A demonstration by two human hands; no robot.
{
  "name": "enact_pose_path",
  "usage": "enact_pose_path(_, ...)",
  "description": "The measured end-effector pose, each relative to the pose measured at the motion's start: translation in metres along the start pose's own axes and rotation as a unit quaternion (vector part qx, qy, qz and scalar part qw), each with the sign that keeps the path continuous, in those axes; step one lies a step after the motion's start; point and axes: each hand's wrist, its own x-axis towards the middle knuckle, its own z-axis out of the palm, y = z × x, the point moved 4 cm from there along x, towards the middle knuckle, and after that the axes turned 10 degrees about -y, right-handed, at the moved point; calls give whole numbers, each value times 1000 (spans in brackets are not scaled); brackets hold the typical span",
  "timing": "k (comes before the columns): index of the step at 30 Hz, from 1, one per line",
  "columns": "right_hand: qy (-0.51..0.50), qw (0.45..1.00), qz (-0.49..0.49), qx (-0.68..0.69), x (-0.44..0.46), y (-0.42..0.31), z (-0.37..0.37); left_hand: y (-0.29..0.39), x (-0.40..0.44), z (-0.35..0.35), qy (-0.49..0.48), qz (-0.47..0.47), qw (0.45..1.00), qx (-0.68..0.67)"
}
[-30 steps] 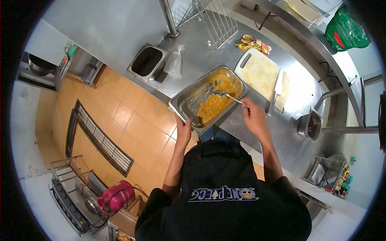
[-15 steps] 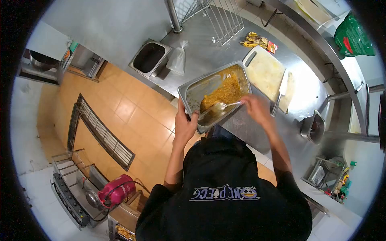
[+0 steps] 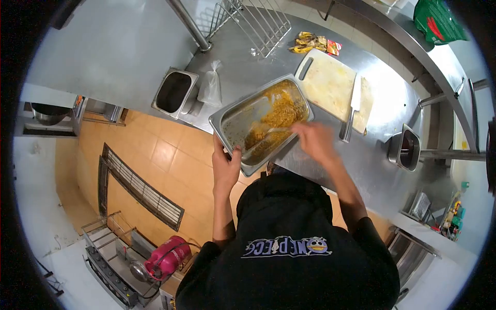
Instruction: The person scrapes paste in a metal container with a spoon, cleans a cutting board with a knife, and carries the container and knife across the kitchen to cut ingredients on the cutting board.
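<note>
A rectangular steel pan (image 3: 227, 132) is tilted at the table's near edge, with orange-yellow mash (image 3: 284, 111) spread mostly over its right half. My left hand (image 3: 226, 168) grips the pan's near left corner, thumb over the rim and fingers partly hidden beneath. Over the pan's right side, my right hand (image 3: 315, 140) is closed round a slim metal utensil (image 3: 279, 129). Its tip reaches into the mash; motion blur hides whether it is a spoon or a fork. Behind my right hand lie a white cutting board (image 3: 330, 80) and a knife (image 3: 355, 98) across its edge.
On the steel table (image 3: 248, 51) stand a deep steel container (image 3: 175, 93), a tied plastic bag (image 3: 211, 88), a wire rack (image 3: 263, 31) and dark yellow peels (image 3: 310, 42). Another steel container (image 3: 404, 150) sits at right. A pink gas cylinder (image 3: 168, 256) stands lower left.
My right hand has swept the utensil through the mash, spreading it further toward the pan's near side. The pan and table items appear shifted left as the view turned.
</note>
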Motion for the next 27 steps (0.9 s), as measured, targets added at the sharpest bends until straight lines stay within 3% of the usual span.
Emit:
enact_pose_path(2,47,990,111,-71,1,44,-17,1,1,2,-3,17,1000,-2)
enact_pose_path(5,82,986,140,-33,-10,66,-42,13,6,3,-12,28,1000,4)
enact_pose_path(6,81,986,140,-34,-12,57,-45,16,4,4,-21,9,1000,15)
enact_pose_path(8,86,984,89,126,-22,25,-39,17,5,4,-24,5,1000,16)
enact_pose_path(12,-5,999,2,37,-24,9,-14,21,15,8,-35,38,998,27)
enact_pose_path(14,3,992,115,49,-24,43,-17,19,16,10,-21,64,998,23)
enact_pose_path(16,21,990,139,14,-23,71,-28,23,14,13,-4,87,996,17)
enact_pose_path(18,37,986,160,-24,-23,77,-39,25,11,17,-3,12,998,-65)
enact_pose_path(20,27,980,187,54,-25,64,-55,14,12,20,10,35,996,-76)
enact_pose_path(24,27,975,92,198,-24,25,-39,5,19,24,-1,58,992,-111)
enact_pose_path(26,-19,998,21,50,-18,20,-25,7,19,28,14,72,991,-111)
enact_pose_path(27,-21,998,19,49,-14,32,-23,9,19,29,29,88,989,-112)
